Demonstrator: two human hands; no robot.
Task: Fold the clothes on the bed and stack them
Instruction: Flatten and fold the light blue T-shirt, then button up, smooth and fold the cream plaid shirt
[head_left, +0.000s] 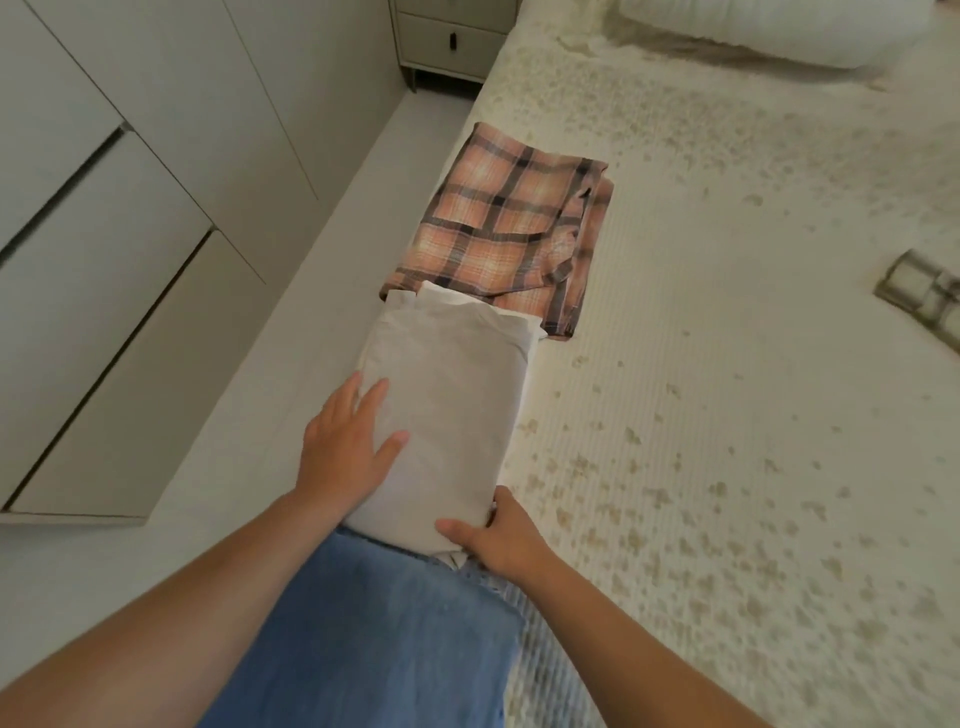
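Observation:
A folded pale grey garment (457, 395) lies at the bed's left edge. My left hand (348, 441) rests flat on its near left part, fingers straight. At the garment's near right corner, my right hand (498, 535) grips the fabric, thumb on top and fingers tucked under the edge. Just beyond it lies a folded orange plaid garment (509, 228), its near edge partly under the grey one. A blue denim piece (374, 634) lies nearest me, under the grey garment's near end.
The bed (727, 415) has a cream cover with beige specks. A pillow (769, 31) sits at the far end, and a checked item (924, 291) at the right edge. Pale wardrobe doors (104, 208) and a nightstand (452, 41) stand left across a narrow floor strip.

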